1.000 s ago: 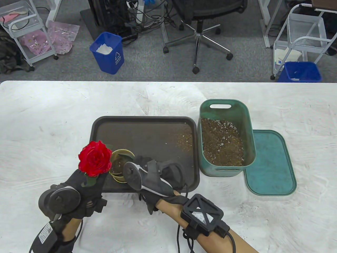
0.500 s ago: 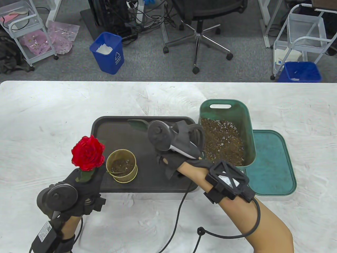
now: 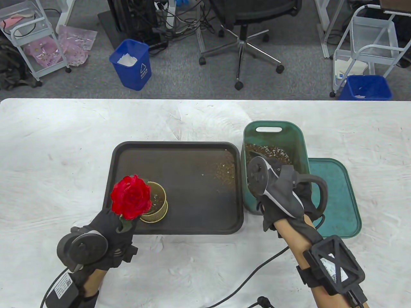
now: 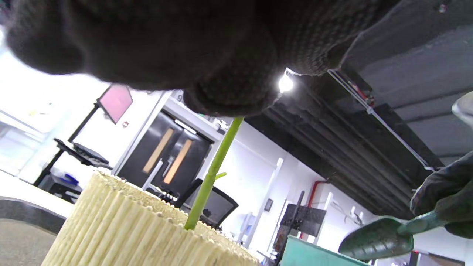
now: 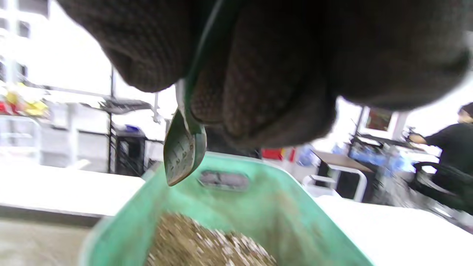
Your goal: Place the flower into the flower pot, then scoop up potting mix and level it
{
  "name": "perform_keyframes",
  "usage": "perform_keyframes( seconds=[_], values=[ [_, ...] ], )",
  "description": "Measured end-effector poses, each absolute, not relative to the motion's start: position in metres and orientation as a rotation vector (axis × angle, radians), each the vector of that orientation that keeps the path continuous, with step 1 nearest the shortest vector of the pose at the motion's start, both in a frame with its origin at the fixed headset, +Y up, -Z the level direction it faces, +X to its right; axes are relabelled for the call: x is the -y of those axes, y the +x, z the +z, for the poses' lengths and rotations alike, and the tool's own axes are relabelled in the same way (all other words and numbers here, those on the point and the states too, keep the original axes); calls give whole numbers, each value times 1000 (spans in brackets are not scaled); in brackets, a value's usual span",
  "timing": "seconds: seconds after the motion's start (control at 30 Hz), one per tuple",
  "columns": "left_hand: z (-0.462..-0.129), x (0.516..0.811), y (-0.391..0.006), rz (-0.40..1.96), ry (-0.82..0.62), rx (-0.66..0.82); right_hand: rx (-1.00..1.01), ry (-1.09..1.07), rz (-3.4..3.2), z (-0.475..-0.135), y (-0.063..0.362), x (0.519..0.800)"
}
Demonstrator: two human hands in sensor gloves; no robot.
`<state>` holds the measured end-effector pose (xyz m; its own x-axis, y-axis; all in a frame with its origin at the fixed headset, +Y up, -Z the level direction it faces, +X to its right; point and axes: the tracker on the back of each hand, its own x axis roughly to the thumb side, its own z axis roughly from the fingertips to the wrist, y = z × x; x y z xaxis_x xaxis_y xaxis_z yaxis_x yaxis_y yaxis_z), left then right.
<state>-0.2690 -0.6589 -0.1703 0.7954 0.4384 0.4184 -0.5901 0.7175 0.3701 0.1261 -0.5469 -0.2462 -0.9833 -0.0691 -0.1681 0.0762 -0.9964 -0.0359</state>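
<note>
Over on the left, the left hand (image 3: 109, 229) in its black sensor glove is hovering at the near-left corner of the dark rectangular plastic tray (image 3: 179, 146), its fingers (image 4: 229, 94) pinching the thin green stem of the red artificial rose (image 3: 131, 196). The bloom is sitting above the hand, overlapping the near-left rim of the small round ribbed cream-gold flower pot (image 3: 157, 205). In the left wrist view the stem (image 4: 212, 173) is running down from the fingertips, tilted, and dipping behind the pot's fluted rim (image 4: 147, 218), so the rose's lower end is sitting inside the pot while the hand is holding it up. The pot is standing upright on the tray's near-left part, and a scatter of brown potting mix (image 3: 224, 170) is lying on the tray's right side.

Moving right, the teal rectangular plastic bin (image 3: 273, 126) is standing on the white surface (image 3: 64, 144), just beside the tray's right edge, part-filled with speckled brown potting mix (image 5: 207, 240). The right hand (image 3: 285, 199) is hanging over the bin's near half, fingers (image 5: 258, 92) clenched round the handle of a small dark green metal scoop (image 5: 183, 151). The scoop's blade is pointing down above the mix, not touching it in the right wrist view. Furthest right, the flat teal lid (image 3: 340, 199) is lying just beside the bin.
</note>
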Motion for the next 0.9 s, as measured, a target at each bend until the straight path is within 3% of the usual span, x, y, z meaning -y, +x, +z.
perform_keyframes(
  seconds=[0.27, 0.67, 0.9],
  values=[
    [-172, 658, -273, 560, 517, 314, 291, 517, -2997, -281, 144, 568],
    [-173, 658, -275, 575, 511, 307, 442, 835, -2810, -327, 163, 615],
    [-173, 658, -276, 567, 515, 299, 511, 881, -2971, -343, 179, 633]
  ],
)
